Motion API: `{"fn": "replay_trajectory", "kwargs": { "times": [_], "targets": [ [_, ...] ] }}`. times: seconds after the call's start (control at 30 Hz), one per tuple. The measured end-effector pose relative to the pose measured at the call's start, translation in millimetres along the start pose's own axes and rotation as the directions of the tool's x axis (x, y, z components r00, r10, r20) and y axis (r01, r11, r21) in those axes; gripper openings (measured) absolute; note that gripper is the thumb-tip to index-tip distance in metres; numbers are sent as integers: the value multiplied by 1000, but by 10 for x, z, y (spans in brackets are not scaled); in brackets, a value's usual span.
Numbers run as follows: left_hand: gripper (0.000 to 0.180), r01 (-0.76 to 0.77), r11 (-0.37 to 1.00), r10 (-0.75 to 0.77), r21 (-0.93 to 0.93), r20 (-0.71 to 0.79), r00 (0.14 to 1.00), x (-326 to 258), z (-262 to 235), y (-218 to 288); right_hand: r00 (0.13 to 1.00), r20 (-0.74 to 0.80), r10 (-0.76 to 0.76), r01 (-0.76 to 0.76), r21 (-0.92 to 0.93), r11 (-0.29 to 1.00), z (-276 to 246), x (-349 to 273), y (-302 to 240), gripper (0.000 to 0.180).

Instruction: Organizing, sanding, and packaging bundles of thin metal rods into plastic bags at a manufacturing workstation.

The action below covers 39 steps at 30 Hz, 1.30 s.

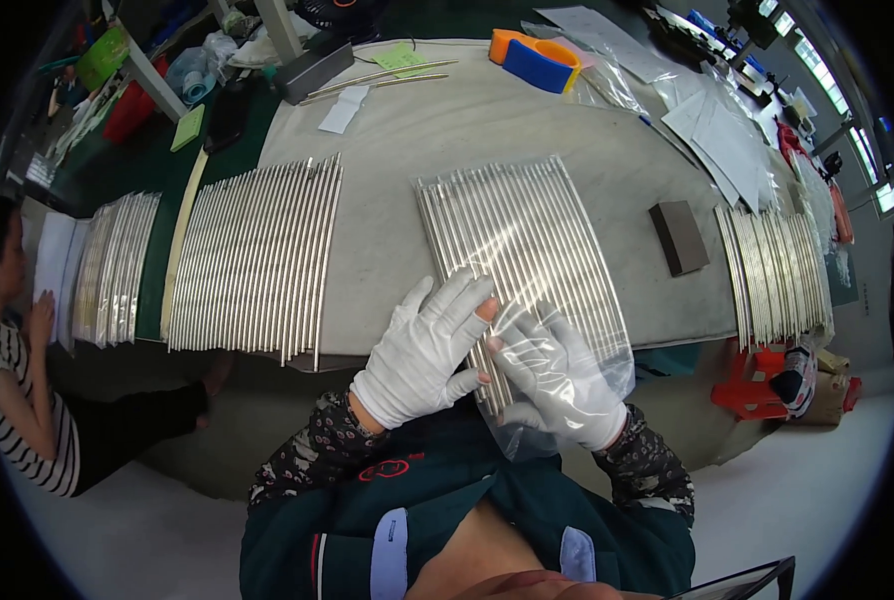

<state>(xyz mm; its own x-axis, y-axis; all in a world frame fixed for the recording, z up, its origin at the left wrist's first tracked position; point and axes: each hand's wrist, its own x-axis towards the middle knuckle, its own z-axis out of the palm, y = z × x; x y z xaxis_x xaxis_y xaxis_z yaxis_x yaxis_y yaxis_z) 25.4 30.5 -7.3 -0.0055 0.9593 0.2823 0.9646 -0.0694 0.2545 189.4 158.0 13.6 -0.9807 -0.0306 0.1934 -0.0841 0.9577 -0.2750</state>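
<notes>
A row of thin silvery metal rods (pixel 527 230) lies side by side in a clear plastic bag (pixel 617 375) in front of me, its near end overhanging the table edge. My left hand (pixel 422 345), in a white glove with bare thumb and fingertip showing, rests at the bag's left side, fingers stretched out. My right hand (pixel 562 375), also gloved, lies across the near ends of the rods with its fingers extended. Shiny clear film covers much of that hand, so it seems to be inside the bag's near end.
More rods (pixel 257 260) lie in a row to the left, and a bagged bundle (pixel 787 275) lies far right. A dark block (pixel 679 238), orange and blue tape rings (pixel 537 60) and clear bags (pixel 717 140) sit around. A person (pixel 27 350) is at the left; a red stool (pixel 747 385) stands right.
</notes>
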Motion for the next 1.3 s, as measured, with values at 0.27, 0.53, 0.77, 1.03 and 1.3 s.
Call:
{"fn": "replay_trajectory", "kwargs": {
  "times": [0.27,0.53,0.77,1.03,1.3],
  "targets": [
    [67,13,996,-17,-84,-51,999,39,51,-73,981,-157,117,-123,-24,992,59,-49,-75,60],
    [65,25,998,-28,65,39,999,115,23,38,772,-506,383,-420,46,907,163,-830,-258,29],
    [51,-405,857,463,-318,131,877,-2,-71,436,297,-32,954,-197,976,94,295,-1100,104,27],
    [45,-146,970,76,-195,-326,942,-394,75,668,409,172,896,-158,981,-116,280,-874,43,21],
    [29,-96,990,132,104,-431,893,-382,241,721,366,-446,817,-363,740,566,583,-1159,-266,30]
  ]
}}
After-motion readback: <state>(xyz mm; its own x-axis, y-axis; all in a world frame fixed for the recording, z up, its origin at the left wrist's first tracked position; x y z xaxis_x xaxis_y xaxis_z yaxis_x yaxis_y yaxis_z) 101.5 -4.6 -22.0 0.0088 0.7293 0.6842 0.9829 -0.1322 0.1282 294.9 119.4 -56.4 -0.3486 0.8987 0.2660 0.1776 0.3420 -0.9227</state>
